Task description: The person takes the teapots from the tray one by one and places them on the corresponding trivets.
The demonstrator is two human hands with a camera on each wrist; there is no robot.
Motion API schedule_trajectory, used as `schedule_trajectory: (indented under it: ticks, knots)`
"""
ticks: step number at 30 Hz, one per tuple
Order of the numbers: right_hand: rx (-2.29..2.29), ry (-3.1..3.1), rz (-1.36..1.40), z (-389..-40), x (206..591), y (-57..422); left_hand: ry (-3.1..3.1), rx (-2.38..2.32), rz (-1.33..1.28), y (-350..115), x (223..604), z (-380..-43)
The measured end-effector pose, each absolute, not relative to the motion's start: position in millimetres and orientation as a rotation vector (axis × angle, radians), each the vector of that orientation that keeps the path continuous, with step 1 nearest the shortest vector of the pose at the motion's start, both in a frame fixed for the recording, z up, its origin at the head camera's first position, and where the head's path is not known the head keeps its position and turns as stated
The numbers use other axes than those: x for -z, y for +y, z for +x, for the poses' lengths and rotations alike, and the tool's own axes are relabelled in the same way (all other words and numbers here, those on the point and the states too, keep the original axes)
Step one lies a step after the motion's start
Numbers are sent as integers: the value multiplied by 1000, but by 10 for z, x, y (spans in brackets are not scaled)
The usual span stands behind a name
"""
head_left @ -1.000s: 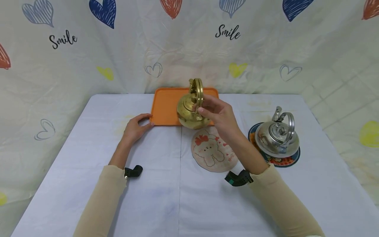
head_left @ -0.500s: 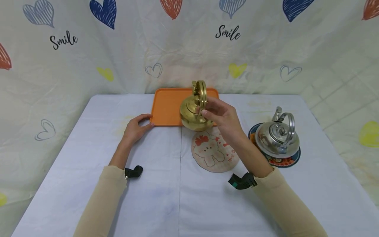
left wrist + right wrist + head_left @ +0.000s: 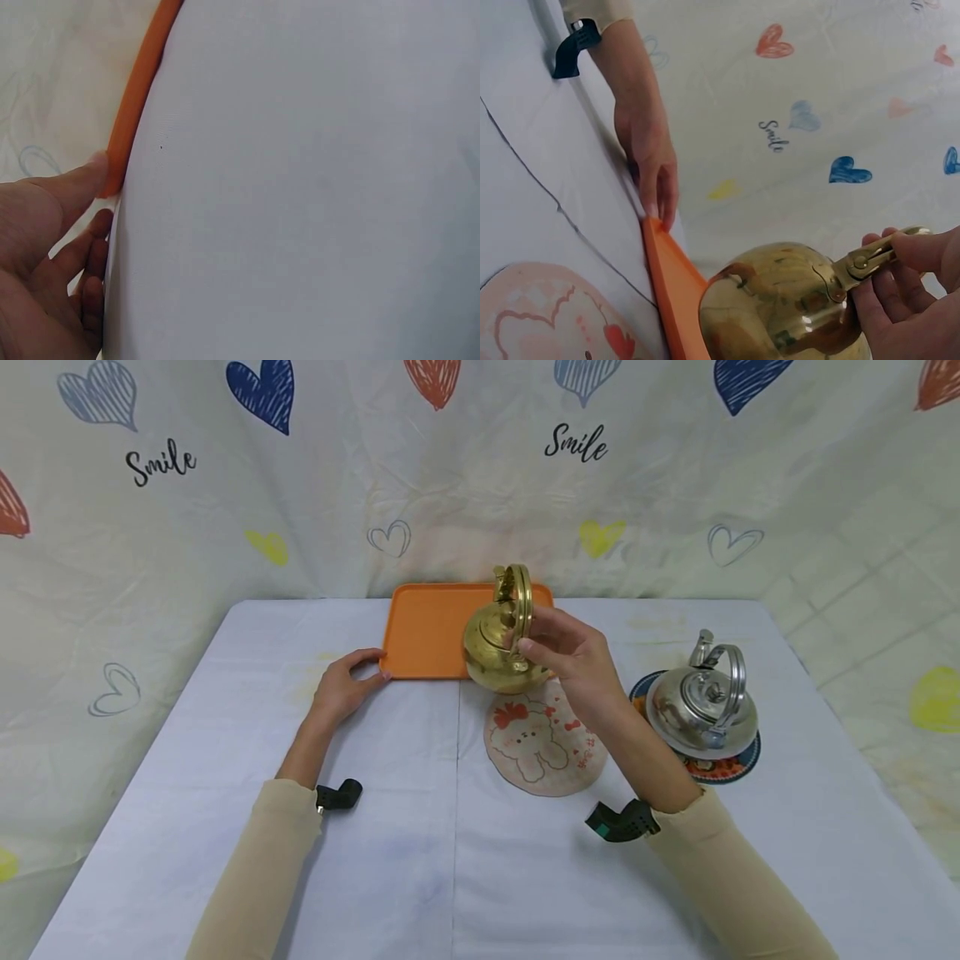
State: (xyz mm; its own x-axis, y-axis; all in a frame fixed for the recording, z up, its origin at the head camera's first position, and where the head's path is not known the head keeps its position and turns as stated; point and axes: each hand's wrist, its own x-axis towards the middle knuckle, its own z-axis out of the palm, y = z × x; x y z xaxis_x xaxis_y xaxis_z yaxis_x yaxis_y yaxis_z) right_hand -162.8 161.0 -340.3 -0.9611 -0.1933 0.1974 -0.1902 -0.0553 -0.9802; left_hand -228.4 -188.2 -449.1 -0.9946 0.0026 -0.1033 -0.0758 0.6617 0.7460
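My right hand (image 3: 573, 660) grips the upright handle of a gold-coloured metal kettle (image 3: 491, 653) at its near base, thumb on one side and fingers on the other. In the head view the kettle overlaps the right half of an orange tray (image 3: 423, 631) and the top of a round mat with a bunny drawing (image 3: 528, 743). The right wrist view shows the kettle's rounded gold body (image 3: 780, 300) close by the tray. At the tray's near left corner, my left hand (image 3: 347, 687) holds the edge between thumb and fingers. Its thumb (image 3: 82, 180) touches the tray rim.
A silver kettle (image 3: 701, 706) stands on a colourful round mat (image 3: 723, 772) at the right. White cloth (image 3: 375, 877) covers the table. Behind its far edge hangs a curtain (image 3: 480, 485) printed with hearts and "Smile".
My right hand has moved the gold kettle a little to the right and slightly nearer to me, uncovering more of the tray's middle. The left hand and tray stay in place.
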Motion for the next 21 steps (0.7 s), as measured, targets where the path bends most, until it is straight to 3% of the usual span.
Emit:
schedule_trajectory:
  ticks: [21]
  knots:
    - [2242, 2169, -396, -1561, 3414, 1731, 2779, -1253, -46, -1884, 4482, -2270]
